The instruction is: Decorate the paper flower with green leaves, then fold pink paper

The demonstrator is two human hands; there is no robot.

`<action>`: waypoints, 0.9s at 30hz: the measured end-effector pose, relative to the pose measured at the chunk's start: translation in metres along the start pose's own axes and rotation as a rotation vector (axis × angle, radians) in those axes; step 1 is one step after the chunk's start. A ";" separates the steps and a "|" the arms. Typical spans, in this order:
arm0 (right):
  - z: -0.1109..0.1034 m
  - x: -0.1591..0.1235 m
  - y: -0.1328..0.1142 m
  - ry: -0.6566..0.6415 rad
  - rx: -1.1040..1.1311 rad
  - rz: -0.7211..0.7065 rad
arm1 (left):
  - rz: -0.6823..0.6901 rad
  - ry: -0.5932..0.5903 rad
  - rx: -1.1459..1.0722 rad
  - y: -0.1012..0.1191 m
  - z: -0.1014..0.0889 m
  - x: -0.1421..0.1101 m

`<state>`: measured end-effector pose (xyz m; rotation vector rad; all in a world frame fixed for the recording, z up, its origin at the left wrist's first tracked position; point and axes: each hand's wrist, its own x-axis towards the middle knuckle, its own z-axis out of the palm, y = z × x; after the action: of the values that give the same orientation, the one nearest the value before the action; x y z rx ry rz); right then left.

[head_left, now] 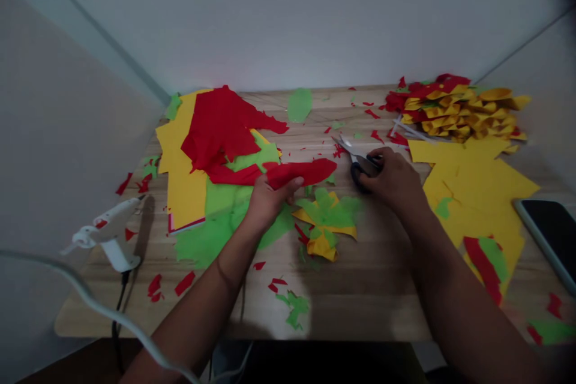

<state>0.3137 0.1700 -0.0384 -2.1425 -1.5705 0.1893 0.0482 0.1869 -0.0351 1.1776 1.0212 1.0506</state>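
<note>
My left hand [269, 197] is closed on a long red paper piece [306, 171], holding it just above the wooden table [360, 288]. My right hand [392, 179] grips black-handled scissors [355, 156] resting on the table, blades pointing up and left. Between the two hands lies a yellow and green paper flower [324, 222]. Sheets of red paper [220, 126], yellow paper [182, 174] and green paper [216, 222] are stacked left of my left hand.
A white glue gun [110, 233] stands at the left edge, its cord trailing down. A heap of yellow and red paper flowers [459, 109] sits back right, cut yellow sheets [477, 192] in front of it. A phone [551, 234] lies at the right. Red scraps litter the table.
</note>
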 end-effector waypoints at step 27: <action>-0.017 -0.046 -0.057 -0.253 0.496 -0.565 | 0.281 0.183 -0.232 0.004 0.011 -0.003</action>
<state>0.2559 0.1356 -0.0053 -1.2856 -1.9530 0.6022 0.0578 0.1818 -0.0303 1.0669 0.8601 1.4796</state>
